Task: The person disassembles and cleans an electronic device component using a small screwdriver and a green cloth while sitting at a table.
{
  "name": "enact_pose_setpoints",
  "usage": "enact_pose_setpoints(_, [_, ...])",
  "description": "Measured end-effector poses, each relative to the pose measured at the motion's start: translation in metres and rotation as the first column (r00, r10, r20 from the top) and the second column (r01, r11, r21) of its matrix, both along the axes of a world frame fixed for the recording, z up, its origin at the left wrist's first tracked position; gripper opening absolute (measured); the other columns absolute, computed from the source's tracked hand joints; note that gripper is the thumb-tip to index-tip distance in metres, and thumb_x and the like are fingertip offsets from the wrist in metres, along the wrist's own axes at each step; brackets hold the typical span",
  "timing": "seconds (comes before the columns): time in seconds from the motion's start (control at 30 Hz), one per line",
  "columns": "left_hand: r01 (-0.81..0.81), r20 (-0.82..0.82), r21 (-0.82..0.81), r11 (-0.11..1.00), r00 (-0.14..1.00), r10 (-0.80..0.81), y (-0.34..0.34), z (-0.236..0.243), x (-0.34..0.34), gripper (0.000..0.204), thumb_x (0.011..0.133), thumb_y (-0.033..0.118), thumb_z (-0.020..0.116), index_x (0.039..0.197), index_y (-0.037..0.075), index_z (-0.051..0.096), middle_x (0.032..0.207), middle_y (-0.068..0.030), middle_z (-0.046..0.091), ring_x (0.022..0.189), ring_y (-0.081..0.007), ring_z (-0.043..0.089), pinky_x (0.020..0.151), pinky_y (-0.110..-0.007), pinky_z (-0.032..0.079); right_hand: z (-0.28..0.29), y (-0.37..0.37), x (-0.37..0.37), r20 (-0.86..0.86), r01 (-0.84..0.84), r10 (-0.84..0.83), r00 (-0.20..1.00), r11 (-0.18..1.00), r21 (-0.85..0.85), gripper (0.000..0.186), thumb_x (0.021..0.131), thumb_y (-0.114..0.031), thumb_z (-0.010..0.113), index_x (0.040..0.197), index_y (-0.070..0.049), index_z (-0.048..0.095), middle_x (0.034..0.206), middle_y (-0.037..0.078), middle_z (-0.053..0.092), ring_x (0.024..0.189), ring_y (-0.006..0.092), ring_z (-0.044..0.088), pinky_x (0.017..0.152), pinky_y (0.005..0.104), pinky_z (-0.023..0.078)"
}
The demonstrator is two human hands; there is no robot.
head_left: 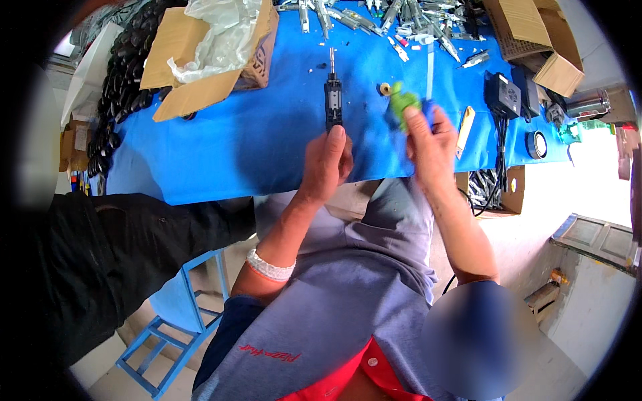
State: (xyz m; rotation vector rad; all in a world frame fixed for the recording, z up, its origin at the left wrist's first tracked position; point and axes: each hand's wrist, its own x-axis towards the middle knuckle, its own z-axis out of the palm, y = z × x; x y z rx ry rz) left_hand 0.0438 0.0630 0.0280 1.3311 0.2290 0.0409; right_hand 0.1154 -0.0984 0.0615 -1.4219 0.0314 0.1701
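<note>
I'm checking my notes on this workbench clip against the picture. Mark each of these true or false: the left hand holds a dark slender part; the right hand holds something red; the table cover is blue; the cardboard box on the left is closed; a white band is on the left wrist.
1. The left hand holds a dark slender part. True.
2. The right hand holds something red. False: it grips a green tool.
3. The table cover is blue. True.
4. The cardboard box is closed. False: its flaps are open, with clear plastic inside.
5. A white band is on the left wrist. True.
</note>
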Motion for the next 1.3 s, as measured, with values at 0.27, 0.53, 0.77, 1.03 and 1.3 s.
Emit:
enact_pose_setpoints(0.27, [0.097,0.065,0.016,0.995,0.993,-0.098,0.004,-0.002,0.002,0.046,0.099,0.043,0.035,0.068,0.010,0.045,0.049,0.0006,0.043,0.038,-0.0051,0.036,0.034,-0.020,0.028,-0.016,-0.044,0.071,0.084,0.192,-0.175,0.981,0.940,-0.282,0.038,0.091,-0.036,0.057,0.108,-0.002,0.053,0.072,0.002,0.054,0.047,0.0038,0.039,0.039,0.0190,0.028])
enact_pose_setpoints(0.53, [0.079,0.072,0.076,0.994,0.994,-0.084,0.000,-0.002,0.003,0.045,0.097,0.045,0.038,0.070,0.010,0.045,0.049,0.0014,0.042,0.038,-0.0051,0.036,0.035,-0.020,0.028,-0.002,-0.050,0.013,0.114,-0.009,0.029,0.993,0.985,-0.171,0.029,0.091,-0.018,0.056,0.113,-0.001,0.047,0.076,0.005,0.058,0.052,0.0056,0.045,0.043,0.0189,0.034])
enact_pose_setpoints(0.77, [0.086,-0.150,-0.072,0.994,0.984,-0.096,-0.004,0.008,-0.006,0.044,0.095,0.049,0.041,0.073,0.011,0.046,0.048,0.0005,0.042,0.037,-0.0064,0.035,0.035,-0.021,0.028,0.009,-0.058,-0.009,0.014,-0.046,0.044,0.999,0.988,0.147,0.024,0.090,-0.013,0.058,0.112,-0.008,0.050,0.078,0.005,0.060,0.048,0.0032,0.041,0.039,0.0178,0.029])
enact_pose_setpoints(1.03, [0.005,-0.325,-0.306,0.952,0.939,-0.110,-0.020,-0.013,-0.049,0.045,0.094,0.051,0.044,0.075,0.010,0.042,0.048,0.0008,0.037,0.037,-0.0074,0.033,0.036,-0.024,0.028,0.014,-0.065,-0.032,-0.037,-0.056,0.066,0.997,0.975,0.217,0.031,0.089,-0.006,0.057,0.119,-0.002,0.052,0.079,0.008,0.060,0.049,0.0066,0.043,0.044,0.0187,0.034])
enact_pose_setpoints(1.3, [0.075,-0.344,-0.252,0.965,0.925,-0.162,-0.031,-0.021,-0.058,0.046,0.093,0.050,0.045,0.073,0.008,0.045,0.048,0.0001,0.040,0.036,-0.0083,0.034,0.036,-0.023,0.029,0.004,-0.083,-0.058,-0.057,-0.120,0.122,0.991,0.992,0.043,0.024,0.088,-0.013,0.063,0.108,-0.004,0.055,0.064,0.000,0.051,0.049,0.0050,0.042,0.043,0.0191,0.033])
